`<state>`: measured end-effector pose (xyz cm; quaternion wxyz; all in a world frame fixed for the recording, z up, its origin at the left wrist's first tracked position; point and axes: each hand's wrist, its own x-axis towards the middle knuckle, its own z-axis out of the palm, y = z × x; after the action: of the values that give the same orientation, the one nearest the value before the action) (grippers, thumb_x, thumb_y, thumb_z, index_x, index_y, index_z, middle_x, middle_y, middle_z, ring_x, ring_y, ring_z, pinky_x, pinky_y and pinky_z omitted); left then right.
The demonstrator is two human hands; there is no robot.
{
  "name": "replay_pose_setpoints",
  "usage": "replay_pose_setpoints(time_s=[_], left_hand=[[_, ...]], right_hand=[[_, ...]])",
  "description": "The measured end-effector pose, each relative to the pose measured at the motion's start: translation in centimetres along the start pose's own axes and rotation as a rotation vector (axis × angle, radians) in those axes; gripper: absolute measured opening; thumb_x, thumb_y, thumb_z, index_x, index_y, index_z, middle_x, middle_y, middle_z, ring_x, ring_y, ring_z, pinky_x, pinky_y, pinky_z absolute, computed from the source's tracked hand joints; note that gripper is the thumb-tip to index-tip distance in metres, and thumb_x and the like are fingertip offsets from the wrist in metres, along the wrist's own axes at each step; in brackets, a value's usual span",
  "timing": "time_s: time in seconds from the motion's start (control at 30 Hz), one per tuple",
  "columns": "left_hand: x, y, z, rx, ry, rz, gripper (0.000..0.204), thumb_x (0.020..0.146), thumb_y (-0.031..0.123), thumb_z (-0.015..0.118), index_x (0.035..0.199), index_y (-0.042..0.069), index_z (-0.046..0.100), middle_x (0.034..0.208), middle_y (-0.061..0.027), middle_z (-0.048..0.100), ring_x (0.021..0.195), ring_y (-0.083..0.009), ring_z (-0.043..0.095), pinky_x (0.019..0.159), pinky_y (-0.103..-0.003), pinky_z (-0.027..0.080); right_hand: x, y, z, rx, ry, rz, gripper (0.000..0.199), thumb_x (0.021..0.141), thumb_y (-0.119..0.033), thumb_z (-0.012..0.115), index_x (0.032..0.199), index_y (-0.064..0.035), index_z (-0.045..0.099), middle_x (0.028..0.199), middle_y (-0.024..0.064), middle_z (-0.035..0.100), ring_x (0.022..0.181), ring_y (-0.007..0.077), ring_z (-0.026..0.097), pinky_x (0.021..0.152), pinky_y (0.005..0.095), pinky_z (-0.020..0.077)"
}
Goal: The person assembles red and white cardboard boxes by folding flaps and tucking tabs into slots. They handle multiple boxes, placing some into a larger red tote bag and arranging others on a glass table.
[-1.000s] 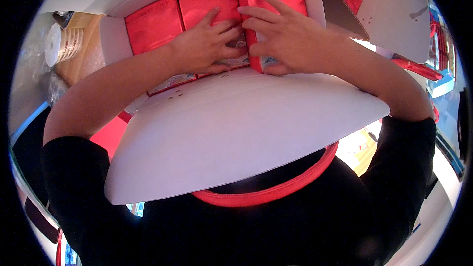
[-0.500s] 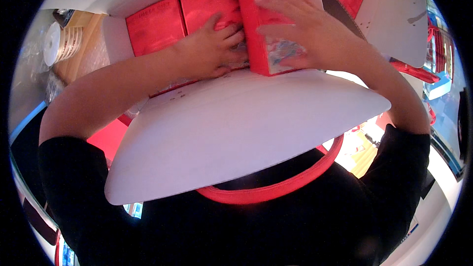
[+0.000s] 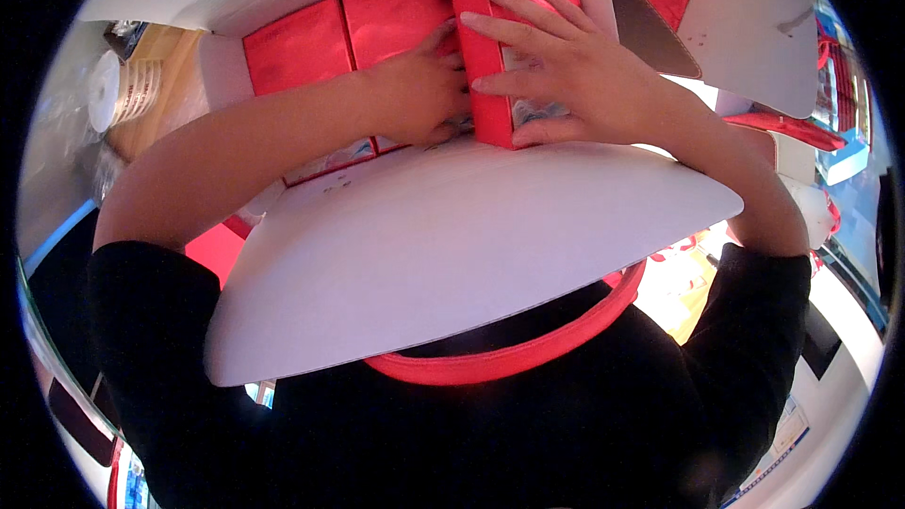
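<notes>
Two red gift boxes, the left one (image 3: 299, 49) and the middle one (image 3: 396, 14), lie side by side in a white-lined case. A third red box (image 3: 488, 85) stands higher at their right, with a clear or patterned front. My left hand (image 3: 419, 92) reaches across the middle box, its fingers apart and their tips against the raised box's left side. Spread over the raised box, my right hand (image 3: 589, 80) lies with its fingers stretched across its face and edge. Toward me hangs the case's white curved flap (image 3: 471, 245), with a red strap handle (image 3: 509, 360) below it.
A ribbon spool (image 3: 113, 92) and clear plastic wrap stand on the wooden surface at the left. To the right are another white flap (image 3: 749, 33), a brown panel (image 3: 650, 24) and a red strap (image 3: 787, 129). Shelves with colourful goods line the far right.
My right hand has settled onto the raised box, its fingers reaching further left over its edge. My left hand has shifted slightly right against it. The near flap has shifted slightly.
</notes>
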<state>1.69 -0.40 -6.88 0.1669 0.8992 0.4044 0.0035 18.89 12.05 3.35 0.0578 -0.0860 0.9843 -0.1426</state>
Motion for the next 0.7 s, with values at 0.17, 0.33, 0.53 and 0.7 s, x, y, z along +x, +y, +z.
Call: replay_pose_setpoints(time_s=[0.17,0.33,0.53,0.7], left_hand=[[-1.1,0.0,-0.3,0.001,-0.002,-0.019,0.044,0.078,0.033,0.06,0.119,0.017,0.055,0.124,-0.0058,0.051,0.125,-0.0236,0.039,0.108,-0.061,0.013],[-2.4,-0.1,0.6,-0.012,0.128,-0.02,0.04,0.078,0.034,0.061,0.113,0.016,0.057,0.119,-0.0088,0.051,0.124,-0.0263,0.039,0.106,-0.06,0.019],[-2.6,0.7,0.7,0.046,0.14,-0.07,0.041,0.077,0.037,0.06,0.111,0.015,0.058,0.124,-0.0106,0.048,0.127,-0.0306,0.035,0.104,-0.061,0.021],[-2.6,1.5,0.9,0.178,0.067,-0.128,0.037,0.086,0.036,0.052,0.117,0.018,0.056,0.13,-0.0111,0.046,0.129,-0.0294,0.034,0.1,-0.063,0.027]], right_hand=[[0.4,-0.2,0.2,-0.039,-0.023,0.014,0.043,0.079,-0.047,0.06,0.107,-0.0153,0.064,0.142,0.0113,0.034,0.135,0.0333,0.024,0.108,0.0559,0.0168],[0.8,-0.6,0.8,-0.075,-0.038,0.021,0.042,0.08,-0.048,0.058,0.104,-0.0154,0.064,0.14,0.0109,0.037,0.135,0.0321,0.024,0.108,0.0569,0.0166],[1.3,-0.8,1.2,-0.168,-0.093,0.018,0.042,0.078,-0.049,0.059,0.104,-0.0158,0.063,0.137,0.0106,0.04,0.135,0.0314,0.024,0.107,0.0575,0.0172],[1.9,-1.2,1.4,-0.251,-0.104,0.01,0.043,0.074,-0.049,0.061,0.103,-0.0173,0.065,0.129,0.0092,0.047,0.131,0.0307,0.03,0.106,0.0575,0.0196]])
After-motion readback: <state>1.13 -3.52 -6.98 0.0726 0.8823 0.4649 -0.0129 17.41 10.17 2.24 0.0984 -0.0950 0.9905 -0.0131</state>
